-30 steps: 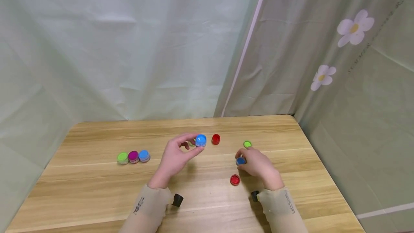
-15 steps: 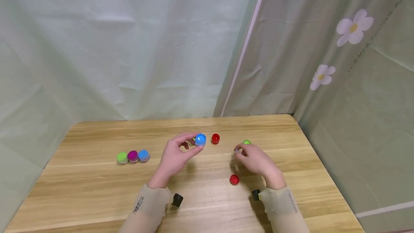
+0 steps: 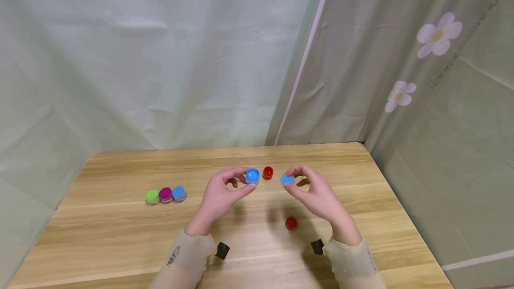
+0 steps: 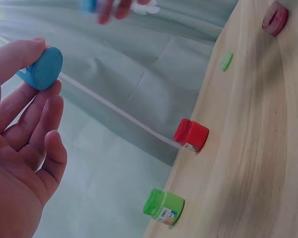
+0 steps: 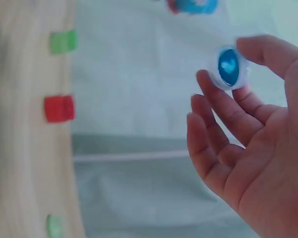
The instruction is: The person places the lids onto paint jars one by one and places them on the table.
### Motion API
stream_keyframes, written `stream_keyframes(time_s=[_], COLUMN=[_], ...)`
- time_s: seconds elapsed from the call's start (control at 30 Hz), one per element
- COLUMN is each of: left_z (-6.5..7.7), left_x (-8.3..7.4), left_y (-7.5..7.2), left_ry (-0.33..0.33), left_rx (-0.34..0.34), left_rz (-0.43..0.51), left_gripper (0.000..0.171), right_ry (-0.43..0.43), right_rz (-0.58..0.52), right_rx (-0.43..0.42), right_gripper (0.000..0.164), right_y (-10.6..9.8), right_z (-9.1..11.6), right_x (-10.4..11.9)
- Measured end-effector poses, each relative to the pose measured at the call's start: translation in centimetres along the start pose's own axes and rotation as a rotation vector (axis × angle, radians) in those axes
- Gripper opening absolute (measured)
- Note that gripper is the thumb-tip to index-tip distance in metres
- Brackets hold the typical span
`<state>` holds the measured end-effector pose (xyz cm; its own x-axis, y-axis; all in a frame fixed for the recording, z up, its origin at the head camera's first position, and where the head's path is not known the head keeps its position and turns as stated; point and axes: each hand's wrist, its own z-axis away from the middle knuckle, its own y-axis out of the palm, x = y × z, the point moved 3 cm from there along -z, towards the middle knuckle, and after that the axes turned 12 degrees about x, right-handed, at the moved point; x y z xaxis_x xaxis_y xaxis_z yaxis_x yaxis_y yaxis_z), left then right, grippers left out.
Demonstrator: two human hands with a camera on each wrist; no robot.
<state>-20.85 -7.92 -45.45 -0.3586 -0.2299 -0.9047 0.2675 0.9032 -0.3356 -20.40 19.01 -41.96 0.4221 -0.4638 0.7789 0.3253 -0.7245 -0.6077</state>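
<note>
My left hand (image 3: 220,194) pinches a small blue paint pot (image 3: 252,176) between thumb and fingers, its uncovered mouth toward the head camera. Across from it my right hand (image 3: 321,197) pinches a round blue lid (image 3: 287,179) by its edge. In the right wrist view the lid's underside shows blue paint inside a pale rim. A gap separates lid and pot, both held above the table. Between and behind the hands stands a red paint pot (image 3: 267,173). A green paint pot (image 4: 164,206) shows in the left wrist view, mostly hidden behind my left hand in the head view.
On the wooden table (image 3: 120,240), a red lid (image 3: 291,223) lies in front of the hands. A green lid (image 4: 227,62) lies behind my right hand. Lidded green (image 3: 152,196), purple (image 3: 165,194) and blue (image 3: 179,193) pots stand in a row at left. Curtains hang behind.
My right hand has lifted the blue lid off the table, turned it over and brought it up and left toward the pot. The left hand keeps holding the blue pot, nearly still.
</note>
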Motion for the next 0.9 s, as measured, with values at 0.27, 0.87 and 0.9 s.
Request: stream_keyframes(time_s=[0.27,0.87,0.9], left_z=[0.2,0.3,0.3], left_x=[-0.4,-2.3,-2.4], left_y=[0.1,0.5,0.5], left_ry=[-0.005,0.09,0.089], left_rx=[0.01,0.084,0.086], left_rz=[0.008,-0.009,-0.009], left_gripper=[0.034,0.032,0.032], right_ry=[-0.173,-0.318,-0.325], right_rz=[0.014,0.038,0.049], right_rx=[0.01,0.019,0.023], right_gripper=[0.042,0.039,0.04], right_y=[0.7,2.5,2.5], right_z=[-0.6,-1.9,-1.9], right_x=[4.5,6.4,6.5])
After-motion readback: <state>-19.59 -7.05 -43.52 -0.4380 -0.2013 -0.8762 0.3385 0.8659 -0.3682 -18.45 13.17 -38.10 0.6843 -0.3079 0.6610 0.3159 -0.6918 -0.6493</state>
